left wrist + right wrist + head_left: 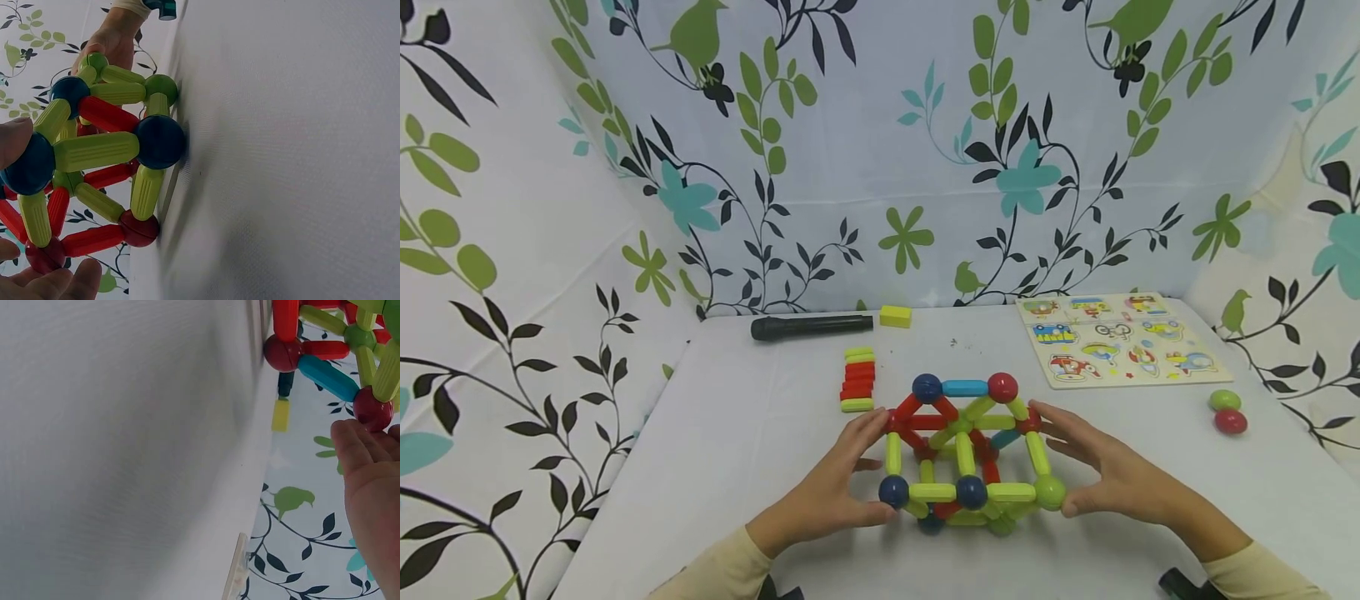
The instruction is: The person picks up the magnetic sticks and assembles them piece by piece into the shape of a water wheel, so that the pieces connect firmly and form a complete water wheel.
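Observation:
A ball-and-stick model [964,450] of magnetic building rods and balls is held between both hands, close over the table. Lime, red and blue rods join dark blue, red and green balls. On its left side, my left hand [831,483] has the thumb at a dark blue ball [28,165] and fingertips at a red ball [45,255]. My right hand [1120,471] holds the opposite side, fingers against a red ball [373,409] and thumb at a green ball [1049,492]. Part of the model's far side is hidden behind its front rods.
Behind the model lie a row of lime and red rods [858,380], a black microphone [811,327] and a yellow block [895,316]. A picture puzzle board [1123,342] lies back right. Loose green [1225,400] and red [1230,422] balls sit at the right. Patterned cloth hangs behind.

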`<state>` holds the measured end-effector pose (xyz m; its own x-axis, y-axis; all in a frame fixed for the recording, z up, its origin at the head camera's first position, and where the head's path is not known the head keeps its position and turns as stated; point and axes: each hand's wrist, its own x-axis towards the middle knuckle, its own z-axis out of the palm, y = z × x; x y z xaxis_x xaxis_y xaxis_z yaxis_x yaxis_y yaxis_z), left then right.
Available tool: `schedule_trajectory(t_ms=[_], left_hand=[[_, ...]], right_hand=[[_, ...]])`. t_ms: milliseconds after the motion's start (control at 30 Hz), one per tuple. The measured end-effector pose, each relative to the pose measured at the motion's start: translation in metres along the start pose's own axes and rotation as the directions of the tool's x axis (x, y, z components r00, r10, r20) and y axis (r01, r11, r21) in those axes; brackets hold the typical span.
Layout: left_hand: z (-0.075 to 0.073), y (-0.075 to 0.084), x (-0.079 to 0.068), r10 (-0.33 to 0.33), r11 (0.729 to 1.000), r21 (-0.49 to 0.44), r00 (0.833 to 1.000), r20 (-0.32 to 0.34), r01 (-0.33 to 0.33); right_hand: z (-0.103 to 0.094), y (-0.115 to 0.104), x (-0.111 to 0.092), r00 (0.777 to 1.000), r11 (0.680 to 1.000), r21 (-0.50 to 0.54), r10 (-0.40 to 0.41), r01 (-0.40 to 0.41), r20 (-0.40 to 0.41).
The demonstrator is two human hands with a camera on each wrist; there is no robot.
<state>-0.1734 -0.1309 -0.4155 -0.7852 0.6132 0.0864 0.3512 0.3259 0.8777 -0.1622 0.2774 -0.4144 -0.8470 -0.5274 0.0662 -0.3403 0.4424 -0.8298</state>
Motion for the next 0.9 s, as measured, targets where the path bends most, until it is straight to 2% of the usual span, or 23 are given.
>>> schedule_trajectory(t_ms=[133,367,633,767,900], left_hand=[[-0.001,0.002,-0.001,-0.011,1.0,0.024,1.0,-0.004,0.011],[0.0,0.001,0.0,0.015,0.997,0.073,1.0,-0.008,-0.014],[-0.003,0.003,0.001,0.006,0.995,0.099,1.0,0.011,-0.007],[-0.012,0.007,0.002,-0.014,0.99,0.144,0.999,0.048,0.007],[-0.029,0.008,0.005,-0.047,0.975,0.221,0.995,0.089,0.026]], right_hand=[[0.0,0.0,0.001,1.0,1.0,-0.004,0.023,-0.023,0.011],[0.0,0.001,0.002,1.0,0.999,-0.044,0.014,-0.013,0.021],[-0.002,0.001,0.001,0.999,0.999,-0.044,0.006,-0.005,0.037],[-0.004,0.0,0.001,0.998,0.999,-0.024,0.032,-0.03,0.063],[-0.007,-0.001,0.0,0.993,0.998,-0.003,0.068,-0.068,0.092]])
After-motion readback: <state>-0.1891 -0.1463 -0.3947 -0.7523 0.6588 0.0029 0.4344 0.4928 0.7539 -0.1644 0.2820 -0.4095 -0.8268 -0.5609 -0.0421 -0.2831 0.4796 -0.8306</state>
